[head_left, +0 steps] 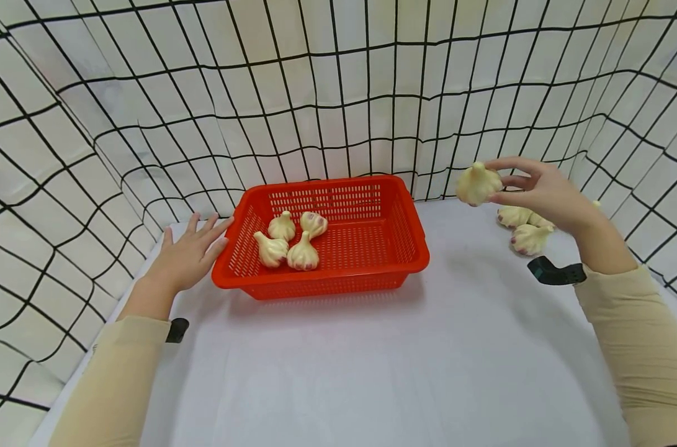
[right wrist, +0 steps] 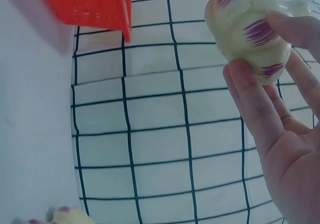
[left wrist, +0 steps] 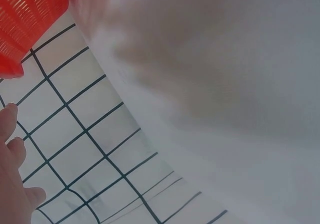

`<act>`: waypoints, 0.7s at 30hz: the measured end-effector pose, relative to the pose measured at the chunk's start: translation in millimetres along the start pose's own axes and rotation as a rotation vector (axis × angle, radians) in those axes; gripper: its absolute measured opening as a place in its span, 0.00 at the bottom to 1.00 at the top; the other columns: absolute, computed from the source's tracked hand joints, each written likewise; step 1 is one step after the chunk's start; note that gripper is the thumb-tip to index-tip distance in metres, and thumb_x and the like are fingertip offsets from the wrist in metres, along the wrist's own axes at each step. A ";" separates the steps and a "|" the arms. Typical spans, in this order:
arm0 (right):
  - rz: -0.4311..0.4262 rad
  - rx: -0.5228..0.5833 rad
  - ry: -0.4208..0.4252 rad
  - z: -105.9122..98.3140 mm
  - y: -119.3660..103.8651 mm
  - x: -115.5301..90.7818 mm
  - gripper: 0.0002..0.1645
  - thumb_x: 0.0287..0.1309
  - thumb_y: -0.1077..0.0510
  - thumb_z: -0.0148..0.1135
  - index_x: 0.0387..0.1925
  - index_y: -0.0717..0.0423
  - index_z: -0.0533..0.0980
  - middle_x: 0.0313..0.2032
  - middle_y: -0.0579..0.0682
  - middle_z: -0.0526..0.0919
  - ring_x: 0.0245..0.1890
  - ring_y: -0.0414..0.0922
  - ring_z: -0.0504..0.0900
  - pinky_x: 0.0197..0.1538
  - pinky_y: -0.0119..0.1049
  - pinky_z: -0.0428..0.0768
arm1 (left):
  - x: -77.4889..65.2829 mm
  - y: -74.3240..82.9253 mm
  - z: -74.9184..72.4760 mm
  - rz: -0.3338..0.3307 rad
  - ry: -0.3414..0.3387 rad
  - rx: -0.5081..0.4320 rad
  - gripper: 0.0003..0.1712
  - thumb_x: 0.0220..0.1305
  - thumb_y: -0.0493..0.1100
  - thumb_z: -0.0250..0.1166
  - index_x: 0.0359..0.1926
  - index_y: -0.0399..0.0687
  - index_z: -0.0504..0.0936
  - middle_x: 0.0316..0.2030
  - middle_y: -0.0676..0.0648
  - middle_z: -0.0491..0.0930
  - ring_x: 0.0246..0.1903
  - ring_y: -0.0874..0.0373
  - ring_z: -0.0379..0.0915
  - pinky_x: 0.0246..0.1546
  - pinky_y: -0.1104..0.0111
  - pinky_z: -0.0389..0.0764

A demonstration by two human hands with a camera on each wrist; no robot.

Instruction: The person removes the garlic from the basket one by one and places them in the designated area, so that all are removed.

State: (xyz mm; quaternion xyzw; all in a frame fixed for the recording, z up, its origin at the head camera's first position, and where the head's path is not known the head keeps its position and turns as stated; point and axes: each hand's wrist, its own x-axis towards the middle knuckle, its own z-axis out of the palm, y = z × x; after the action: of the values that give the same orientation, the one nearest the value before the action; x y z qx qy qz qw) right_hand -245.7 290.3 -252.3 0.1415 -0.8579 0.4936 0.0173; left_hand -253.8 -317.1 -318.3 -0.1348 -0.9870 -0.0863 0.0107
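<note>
My right hand (head_left: 553, 192) pinches a garlic bulb (head_left: 476, 184) between thumb and fingers, raised above the table to the right of the basket. The right wrist view shows this garlic bulb (right wrist: 252, 34) as cream with purple streaks. A red slotted plastic basket (head_left: 327, 278) stands at the middle back, with several garlic bulbs (head_left: 303, 252) grouped in its left half. Beside the basket's left rim is my left hand (head_left: 184, 257), fingers spread and fairly straight, fingertips right at the rim. In the left wrist view, part of that hand (left wrist: 15, 169) shows below the basket (left wrist: 30, 19).
More garlic bulbs (head_left: 530, 239) lie on the white tabletop (head_left: 372, 366) at the right, partly behind my right hand and wrist. A black wire grid (head_left: 338, 99) backed by white sheeting encloses the back and both sides.
</note>
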 end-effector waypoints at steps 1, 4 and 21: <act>0.005 0.011 0.010 -2.9 2.4 -2.2 0.32 0.64 0.59 0.71 0.68 0.43 0.74 0.67 0.42 0.71 0.59 0.36 0.76 0.48 0.24 0.79 | 0.2 0.4 -0.1 -0.001 -0.001 0.003 0.40 0.80 0.66 0.32 0.82 0.51 0.51 0.79 0.33 0.44 0.78 0.33 0.23 0.66 0.29 0.21; 0.013 0.035 0.040 -12.4 11.5 -9.0 0.32 0.65 0.60 0.70 0.68 0.42 0.74 0.69 0.41 0.69 0.60 0.34 0.74 0.49 0.22 0.78 | 0.8 0.7 -0.5 0.000 -0.006 0.007 0.40 0.80 0.66 0.32 0.82 0.51 0.51 0.79 0.33 0.44 0.78 0.34 0.23 0.66 0.29 0.21; 0.044 0.025 0.295 -55.6 70.3 -41.7 0.35 0.67 0.65 0.67 0.71 0.39 0.71 0.67 0.40 0.66 0.49 0.26 0.77 0.44 0.15 0.75 | 4.3 1.2 -2.3 0.009 -0.032 0.016 0.39 0.81 0.64 0.32 0.82 0.51 0.49 0.79 0.32 0.43 0.78 0.33 0.21 0.65 0.30 0.18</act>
State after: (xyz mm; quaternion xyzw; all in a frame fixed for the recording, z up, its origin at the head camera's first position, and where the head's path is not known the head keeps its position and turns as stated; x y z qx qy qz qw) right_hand -230.1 380.3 -290.1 0.0487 -0.8428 0.5198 0.1307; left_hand -257.6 -315.2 -315.6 -0.1405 -0.9872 -0.0760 -0.0034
